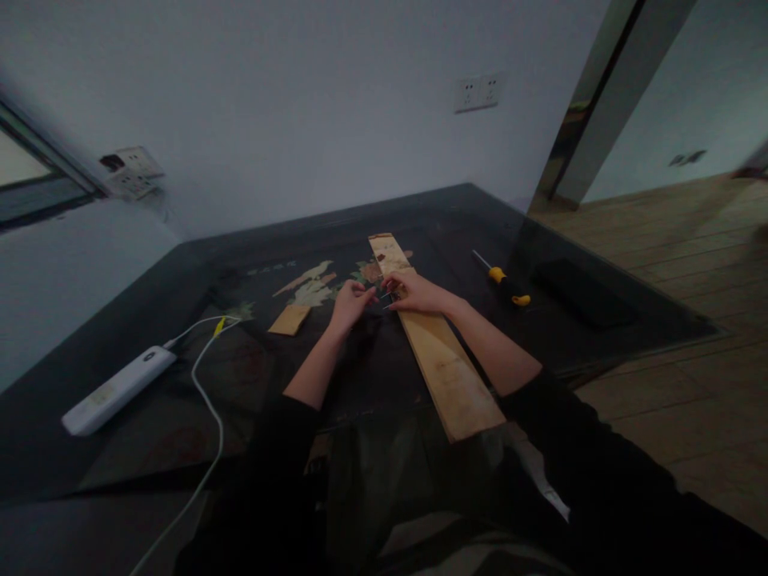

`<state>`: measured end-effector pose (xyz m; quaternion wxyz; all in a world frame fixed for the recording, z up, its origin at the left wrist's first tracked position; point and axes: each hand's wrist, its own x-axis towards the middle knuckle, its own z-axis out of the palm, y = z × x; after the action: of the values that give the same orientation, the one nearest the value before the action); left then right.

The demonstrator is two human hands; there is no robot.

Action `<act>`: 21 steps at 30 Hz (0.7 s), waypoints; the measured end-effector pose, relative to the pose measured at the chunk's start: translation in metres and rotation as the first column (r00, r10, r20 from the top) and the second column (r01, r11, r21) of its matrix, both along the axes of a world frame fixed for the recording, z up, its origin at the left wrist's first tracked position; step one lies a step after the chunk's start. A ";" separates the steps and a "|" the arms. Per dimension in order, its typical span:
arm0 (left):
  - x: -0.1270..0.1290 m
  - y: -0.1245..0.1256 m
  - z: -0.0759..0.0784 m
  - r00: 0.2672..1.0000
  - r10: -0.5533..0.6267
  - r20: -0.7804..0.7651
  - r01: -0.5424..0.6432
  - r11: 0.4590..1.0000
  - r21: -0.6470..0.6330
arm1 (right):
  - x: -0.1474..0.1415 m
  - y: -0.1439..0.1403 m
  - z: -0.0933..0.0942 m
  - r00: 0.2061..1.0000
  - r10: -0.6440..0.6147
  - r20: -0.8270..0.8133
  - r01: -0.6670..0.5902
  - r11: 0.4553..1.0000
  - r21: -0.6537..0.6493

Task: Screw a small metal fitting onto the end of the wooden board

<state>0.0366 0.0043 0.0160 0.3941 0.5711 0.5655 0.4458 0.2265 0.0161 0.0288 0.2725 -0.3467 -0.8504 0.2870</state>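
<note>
A long, narrow wooden board (pixel 447 364) lies on the dark table and runs over its front edge toward me. My right hand (pixel 414 291) rests across the board's middle, with its fingers closed around a small thin metal piece (pixel 387 306), too small to name. Just left of the board, my left hand (pixel 353 302) is closed in a pinch close to that piece. Whatever the left fingertips hold is too small to make out. To the right lies a screwdriver (pixel 498 276) with a yellow and black handle, its shaft pointing away from me.
A small square of wood (pixel 290 320) lies left of my hands. Farther left is a white power bank (pixel 118 390) with a white cable (pixel 219 424) hanging over the front edge. A flat black object (pixel 579 294) lies on the right. The table (pixel 336 228) meets a wall with sockets (pixel 478 92).
</note>
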 end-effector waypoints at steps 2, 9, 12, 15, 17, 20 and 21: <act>0.007 0.000 -0.006 1.000 -0.002 -0.001 0.002 1.000 -0.014 | -0.001 -0.002 0.000 1.000 -0.011 0.005 0.011 1.000 0.018; 0.024 0.000 -0.017 0.995 -0.025 -0.096 0.020 0.998 -0.057 | -0.007 -0.004 0.002 0.998 -0.005 0.065 -0.001 0.996 0.087; 0.026 0.002 -0.020 0.998 -0.019 -0.060 0.016 0.999 -0.047 | -0.001 0.001 0.004 0.993 -0.065 0.101 0.052 0.991 0.127; 0.026 0.004 -0.023 0.999 -0.026 -0.020 0.025 0.999 -0.047 | 0.012 0.008 0.005 0.921 -0.341 0.189 0.317 0.937 0.147; 0.026 0.003 -0.024 0.999 -0.025 -0.022 0.024 0.999 -0.046 | 0.020 0.011 0.004 0.816 -0.505 0.282 0.492 0.862 0.122; 0.028 0.001 -0.022 0.999 -0.029 -0.045 0.027 0.999 -0.047 | 0.025 0.009 0.003 0.733 -0.557 0.391 0.592 0.805 0.037; 0.029 0.001 -0.021 0.998 -0.030 -0.053 0.027 0.998 -0.048 | 0.024 0.008 0.003 0.729 -0.544 0.414 0.592 0.806 0.017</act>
<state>0.0656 0.0049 -0.0050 0.3986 0.5814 0.5781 0.4111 0.2504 0.0238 0.0320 0.1472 -0.6564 -0.7221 0.1615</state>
